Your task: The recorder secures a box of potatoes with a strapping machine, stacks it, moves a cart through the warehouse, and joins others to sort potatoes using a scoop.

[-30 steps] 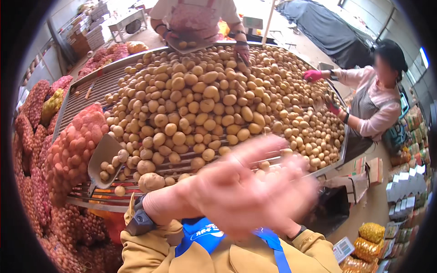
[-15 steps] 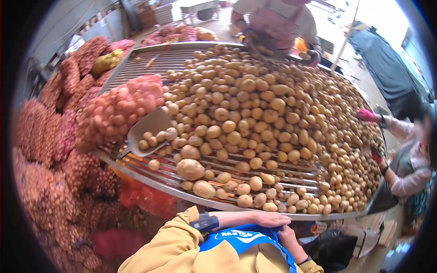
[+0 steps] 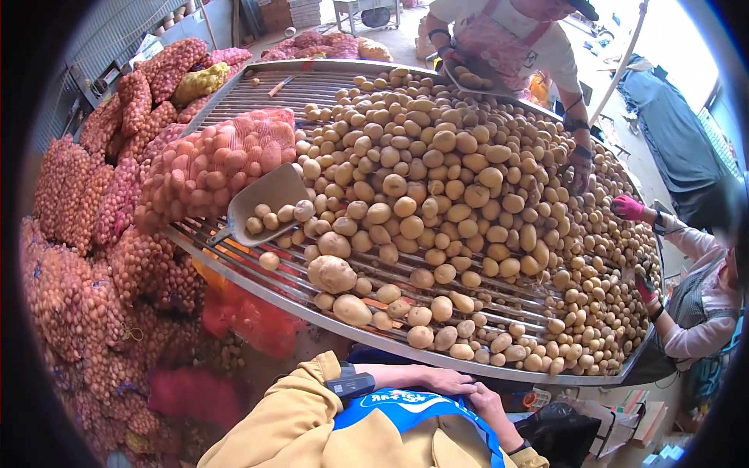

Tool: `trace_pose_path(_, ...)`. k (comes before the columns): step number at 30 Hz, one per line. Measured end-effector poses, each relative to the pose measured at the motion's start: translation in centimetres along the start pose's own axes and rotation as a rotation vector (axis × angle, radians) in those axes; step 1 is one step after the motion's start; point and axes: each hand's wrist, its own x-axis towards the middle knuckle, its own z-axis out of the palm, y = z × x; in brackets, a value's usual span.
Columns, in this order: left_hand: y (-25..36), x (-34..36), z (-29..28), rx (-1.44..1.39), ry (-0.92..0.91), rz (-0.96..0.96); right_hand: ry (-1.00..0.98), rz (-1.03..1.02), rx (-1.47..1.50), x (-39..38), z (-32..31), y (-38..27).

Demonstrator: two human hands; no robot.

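My left hand (image 3: 451, 381) and my right hand (image 3: 484, 400) are low at the blue apron (image 3: 388, 407), close together below the table's front edge, fingers curled; what they grip, if anything, is hidden. Above them potatoes (image 3: 443, 207) heap on a slatted metal table (image 3: 220, 254). A metal scoop (image 3: 268, 195) holding several potatoes lies at the left beside a red mesh sack (image 3: 218, 160) of potatoes.
Full mesh sacks (image 3: 110, 186) pile left of the table. A co-worker (image 3: 511, 47) across it holds another scoop (image 3: 477, 79). A second worker (image 3: 692, 297), one pink glove raised, stands at the right. Dark bags and cartons (image 3: 555, 430) lie below right.
My hands have dropped from over the table to the apron. The view has swung leftward. The far worker's right arm now reaches down into the potatoes.
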Motion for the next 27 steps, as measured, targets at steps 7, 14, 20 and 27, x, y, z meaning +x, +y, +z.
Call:
trace_pose_path(7, -2.2, 0.7, 2.0, -0.106, 0.2, 0.078, -0.061, 0.03, 0.098, 1.2, -2.6, -1.1)
trace_pose_path(14, -0.1, -0.2, 2.7, -0.045, 0.43, 0.005, -0.025, 0.109, 0.201, 1.9, -7.1, -2.5)
trace_pose_path(20, -1.3, -2.9, 2.1, -0.062, 0.453, -0.097, 0.31, 0.195, 0.296, 3.1, -11.4, -1.3)
trace_pose_path(27, -0.7, -4.6, 1.7, -0.329, 0.419, -0.115, 0.688, 0.222, 1.287, 7.9, -10.8, -0.5)
